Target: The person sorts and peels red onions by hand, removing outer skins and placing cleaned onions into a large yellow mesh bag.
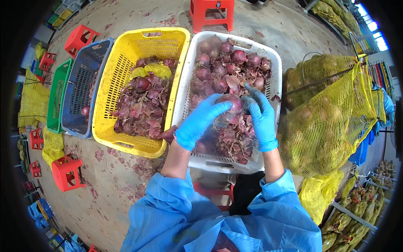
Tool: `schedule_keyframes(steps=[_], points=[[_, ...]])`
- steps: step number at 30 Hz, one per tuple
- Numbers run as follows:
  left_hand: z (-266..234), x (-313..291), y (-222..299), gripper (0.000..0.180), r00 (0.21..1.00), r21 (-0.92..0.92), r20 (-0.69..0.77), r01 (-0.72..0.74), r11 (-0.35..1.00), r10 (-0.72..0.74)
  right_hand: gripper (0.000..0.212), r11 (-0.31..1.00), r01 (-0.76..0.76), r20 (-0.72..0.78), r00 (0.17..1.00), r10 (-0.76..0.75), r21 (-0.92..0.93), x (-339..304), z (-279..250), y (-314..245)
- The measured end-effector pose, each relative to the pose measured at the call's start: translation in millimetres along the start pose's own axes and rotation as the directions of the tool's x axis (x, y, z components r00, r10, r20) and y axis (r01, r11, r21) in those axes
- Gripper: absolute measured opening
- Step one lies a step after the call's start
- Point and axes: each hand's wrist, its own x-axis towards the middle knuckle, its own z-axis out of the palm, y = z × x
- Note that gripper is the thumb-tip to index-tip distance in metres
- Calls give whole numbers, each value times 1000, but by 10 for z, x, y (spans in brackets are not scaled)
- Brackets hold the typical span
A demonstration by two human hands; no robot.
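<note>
Over the white crate (275,63) of red onions, my left hand (200,122), in a blue glove, is closed around a red onion (231,103). My right hand (262,119), gloved the same way, is beside that onion's right side. Its fingers are apart, with dark smudged tips, and whether they touch the onion I cannot tell. Whole red onions (220,70) fill the far part of the crate. Loose papery skins (231,145) lie below my hands in its near part.
Left of the white crate stands a yellow crate (110,90) with onion skins, some onions and yellow netting. Beyond it are a blue crate (78,80) and a green crate (58,94). Full yellow mesh sacks (323,122) stand close on the right. Red stools (67,173) dot the skin-littered floor.
</note>
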Motion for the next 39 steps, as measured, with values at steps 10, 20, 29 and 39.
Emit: schedule_keyframes(steps=[10, 20, 29, 39], points=[[38, 13, -61, 52, 998, -82, 6, -55, 995, 55, 24, 994, -64, 65, 996, 59, 89, -30, 48, -57], [-101, 6, 12, 60, 985, -179, -68, -170, 969, 160, 44, 949, -238, 143, 967, 211, 208, -94, 64, -96], [64, -6, 69, 93, 929, 135, 115, -367, 921, 353, 67, 908, -263, 217, 956, 198, 326, -196, 223, -203], [91, -7, 21, 95, 930, 78, 84, -364, 928, 358, 71, 984, -83, 184, 982, 54, 155, -183, 282, -216]])
